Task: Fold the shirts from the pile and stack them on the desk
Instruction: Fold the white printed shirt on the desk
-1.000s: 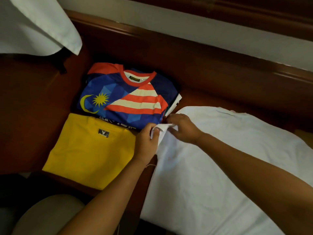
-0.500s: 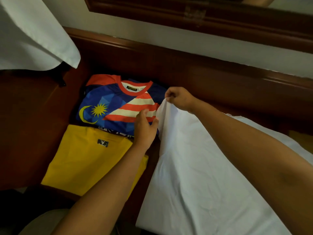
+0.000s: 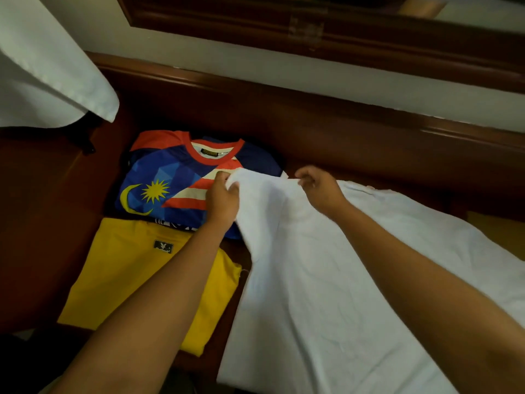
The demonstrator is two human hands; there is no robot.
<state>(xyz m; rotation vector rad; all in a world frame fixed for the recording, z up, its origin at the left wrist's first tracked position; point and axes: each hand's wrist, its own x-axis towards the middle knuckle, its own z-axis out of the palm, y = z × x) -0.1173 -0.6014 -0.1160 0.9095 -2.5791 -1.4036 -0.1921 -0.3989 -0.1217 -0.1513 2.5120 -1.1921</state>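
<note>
A white shirt [image 3: 335,294] lies spread over the right half of the dark wooden desk [image 3: 51,211]. My left hand [image 3: 223,199] grips its far left corner, lifted a little above the desk. My right hand [image 3: 319,189] pinches the same far edge a hand's width to the right. A folded blue shirt with red and white stripes, a yellow moon and a star [image 3: 176,180] lies at the back left, partly under the raised white cloth. In front of it lies a folded yellow shirt [image 3: 127,277] with a small dark patch.
A white cloth [image 3: 48,78] hangs over the far left corner. A raised wooden ledge [image 3: 341,115] runs along the desk's back, under a pale wall and a dark wooden frame. Bare desk shows to the left of the folded shirts.
My left hand has taken hold of the white shirt's corner and raised it. My right hand has slid right along the far edge, so the hands now hold it apart.
</note>
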